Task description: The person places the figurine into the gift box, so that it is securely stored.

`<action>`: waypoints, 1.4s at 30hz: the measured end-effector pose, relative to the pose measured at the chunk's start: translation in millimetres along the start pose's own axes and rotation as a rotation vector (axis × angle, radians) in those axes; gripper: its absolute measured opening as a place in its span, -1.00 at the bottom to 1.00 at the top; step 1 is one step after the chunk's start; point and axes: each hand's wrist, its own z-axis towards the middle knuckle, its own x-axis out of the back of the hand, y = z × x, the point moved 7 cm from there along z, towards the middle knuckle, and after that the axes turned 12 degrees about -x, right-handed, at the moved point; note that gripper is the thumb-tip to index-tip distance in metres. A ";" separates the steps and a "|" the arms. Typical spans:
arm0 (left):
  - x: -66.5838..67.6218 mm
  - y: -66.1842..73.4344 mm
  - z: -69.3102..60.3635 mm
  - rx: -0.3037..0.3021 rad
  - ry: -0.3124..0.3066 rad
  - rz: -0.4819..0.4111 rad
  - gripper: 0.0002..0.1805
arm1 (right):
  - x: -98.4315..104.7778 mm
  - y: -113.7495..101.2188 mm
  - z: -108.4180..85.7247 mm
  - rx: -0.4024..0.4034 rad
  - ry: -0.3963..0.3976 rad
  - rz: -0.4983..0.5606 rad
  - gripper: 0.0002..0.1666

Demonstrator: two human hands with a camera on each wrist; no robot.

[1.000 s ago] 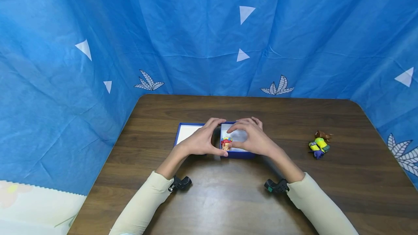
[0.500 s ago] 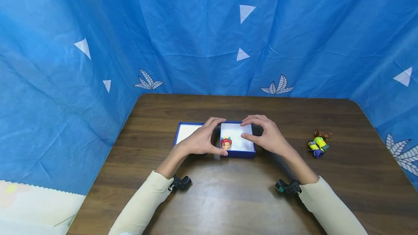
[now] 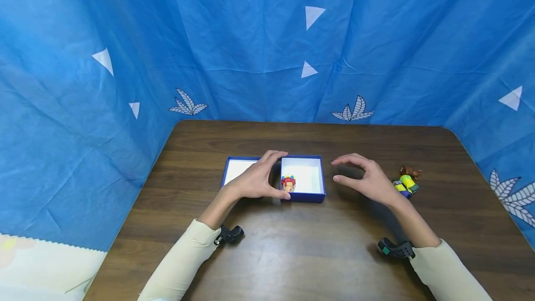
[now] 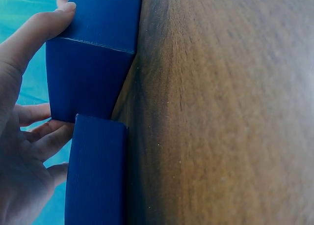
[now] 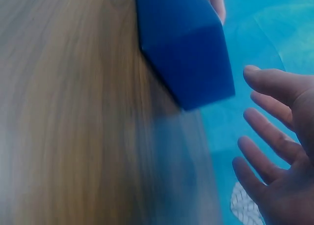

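A blue box with a white inside (image 3: 307, 175) sits mid-table, a small red, yellow and tan figure (image 3: 288, 183) lying in its near left corner. The left hand (image 3: 255, 180) grips the box's left side, thumb at the near edge, fingers at the far edge; in the left wrist view its thumb touches the box wall (image 4: 91, 77). Right of the box hovers the right hand (image 3: 372, 180), thumb and fingers apart, holding nothing. Behind it lie a yellow-green and blue figure (image 3: 407, 184), a yellow and blue one (image 3: 401, 189) partly covered, and a brown one (image 3: 411, 172).
A blue-edged white box part (image 3: 238, 168) lies left of the box, partly under the left hand in view. A blue curtain (image 3: 267, 45) hangs behind and beside the wooden table (image 3: 284, 254).
The right hand has moved away from over the box, rightward toward the figures at the right. The left hand has kept its place on the box.
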 end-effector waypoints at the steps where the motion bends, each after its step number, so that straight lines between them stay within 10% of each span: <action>1: -0.5 -0.2 0.0 0.001 -0.001 0.000 0.35 | 4.5 3.3 -2.9 -0.013 0.010 -0.006 -0.56; 26: 0.0 -0.7 -1.0 0.011 0.005 0.001 0.35 | 98.8 73.9 -56.6 -0.126 0.281 -0.076 -0.60; 42: 0.1 -0.3 -0.3 0.009 0.006 -0.005 0.34 | 125.0 137.7 -66.3 -0.352 0.346 -0.083 -0.38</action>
